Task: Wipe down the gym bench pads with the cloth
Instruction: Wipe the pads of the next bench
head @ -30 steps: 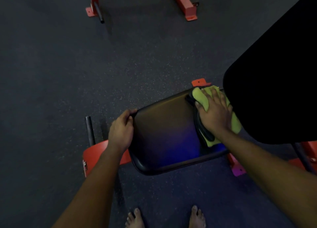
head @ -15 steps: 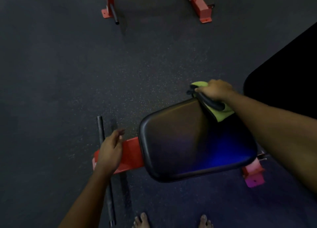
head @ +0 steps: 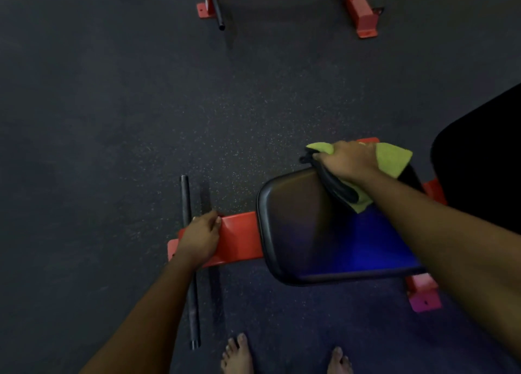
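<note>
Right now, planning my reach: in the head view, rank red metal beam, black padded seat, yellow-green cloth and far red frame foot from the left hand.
1. Red metal beam: under the left hand.
2. Black padded seat: just right.
3. Yellow-green cloth: seat's far edge.
4. Red frame foot: top right.

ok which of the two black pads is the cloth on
The seat pad in the middle: the right hand holds the green cloth over its far edge. The other pad, at the right edge of view, has no cloth.
</note>
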Demonstrator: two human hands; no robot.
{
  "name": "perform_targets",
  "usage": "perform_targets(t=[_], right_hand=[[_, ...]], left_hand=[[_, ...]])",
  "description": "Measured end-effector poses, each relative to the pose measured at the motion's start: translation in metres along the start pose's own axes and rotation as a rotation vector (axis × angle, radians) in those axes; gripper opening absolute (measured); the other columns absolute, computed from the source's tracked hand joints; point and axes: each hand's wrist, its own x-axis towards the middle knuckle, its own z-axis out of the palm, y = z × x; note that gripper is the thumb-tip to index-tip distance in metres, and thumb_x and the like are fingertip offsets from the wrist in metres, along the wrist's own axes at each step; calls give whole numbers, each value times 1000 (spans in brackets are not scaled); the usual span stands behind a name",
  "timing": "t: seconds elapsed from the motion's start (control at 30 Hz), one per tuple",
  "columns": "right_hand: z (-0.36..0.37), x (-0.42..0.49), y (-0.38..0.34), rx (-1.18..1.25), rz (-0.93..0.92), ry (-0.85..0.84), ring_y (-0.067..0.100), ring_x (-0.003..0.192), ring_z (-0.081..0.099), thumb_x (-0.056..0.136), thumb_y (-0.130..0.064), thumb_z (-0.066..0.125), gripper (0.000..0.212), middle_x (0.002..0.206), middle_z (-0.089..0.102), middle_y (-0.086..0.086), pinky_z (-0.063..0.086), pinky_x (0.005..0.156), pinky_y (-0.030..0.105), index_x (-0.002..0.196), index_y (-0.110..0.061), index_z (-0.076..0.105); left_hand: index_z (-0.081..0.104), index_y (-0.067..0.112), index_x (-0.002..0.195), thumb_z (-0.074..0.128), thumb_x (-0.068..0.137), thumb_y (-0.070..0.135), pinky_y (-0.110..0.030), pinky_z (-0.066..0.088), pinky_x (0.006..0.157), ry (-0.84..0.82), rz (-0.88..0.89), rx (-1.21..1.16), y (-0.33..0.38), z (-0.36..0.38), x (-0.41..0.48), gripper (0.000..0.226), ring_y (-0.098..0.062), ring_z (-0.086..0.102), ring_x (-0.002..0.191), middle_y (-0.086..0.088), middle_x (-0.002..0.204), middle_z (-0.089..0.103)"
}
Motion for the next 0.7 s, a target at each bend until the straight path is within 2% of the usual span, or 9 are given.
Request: perform_targets(t=[0.1, 0.2, 0.27, 0.33, 0.4, 0.53, 0.63, 0.7], right_hand=[[12, -18, -80, 3, -157, -13, 32, 121, 59, 93, -69, 37, 65, 127, 67, 13, 33, 104, 48, 119, -17, 66], [37, -69, -138, -114, -352, 81, 26, 118, 58, 90, -61, 41, 53, 119, 70, 2, 26, 108, 57, 113, -23, 70], [56, -102, -145, -179, -423, 183, 26, 131, 48, 87, -53, 47, 45, 128, 64, -2, 18, 111, 68, 116, -26, 70], [72, -133, -136, -123, -441, 243, 28, 149, 27, 86, -46, 55, 39, 151, 48, 0, 11, 111, 74, 120, -29, 65], [87, -165, -124, -86, -442, 252, 30, 156, 8, 83, -38, 64, 39, 165, 26, 0, 10, 109, 76, 122, -32, 60], [121, -232, -95, -129, -451, 225, 31, 156, -6, 76, -35, 76, 53, 171, 0, -3, 10, 107, 79, 126, -34, 58], [116, -209, -103, -152, -390, 255, 35, 154, -15, 79, -48, 69, 64, 169, -14, -3, 8, 105, 80, 139, -37, 50], [97, -173, -128, -84, -315, 283, 39, 153, -16, 83, -55, 60, 63, 170, -13, -2, 7, 105, 81, 143, -38, 48]], left_hand=[[58, 14, 91, 43, 103, 18, -31, 37, 74, -33, -19, -52, -4, -5, -1, 19, -30, 60, 96, -12, 100, 67], [65, 9, 117, 43, 102, 9, -26, 38, 82, -65, -43, -152, -8, -14, -4, 26, -25, 59, 104, -11, 115, 66], [61, 10, 129, 42, 102, 7, -23, 37, 87, -108, -76, -168, -7, -22, -5, 34, -22, 56, 110, -11, 124, 62], [57, 10, 135, 40, 102, 8, -25, 38, 95, -134, -101, -144, -4, -25, -6, 37, -25, 53, 118, -12, 132, 58], [55, 9, 138, 40, 102, 8, -27, 36, 103, -131, -117, -128, 0, -26, -7, 38, -29, 51, 126, -15, 138, 55], [52, 7, 139, 38, 103, 8, -27, 36, 102, -118, -120, -88, 8, -25, -12, 39, -31, 50, 127, -18, 140, 54], [54, 6, 136, 39, 103, 11, -28, 38, 99, -55, -79, -33, 10, -18, -12, 36, -34, 51, 126, -21, 137, 55], [58, 2, 127, 39, 104, 14, -32, 39, 94, 6, -54, -3, 8, -11, -12, 32, -37, 54, 120, -24, 131, 59]])
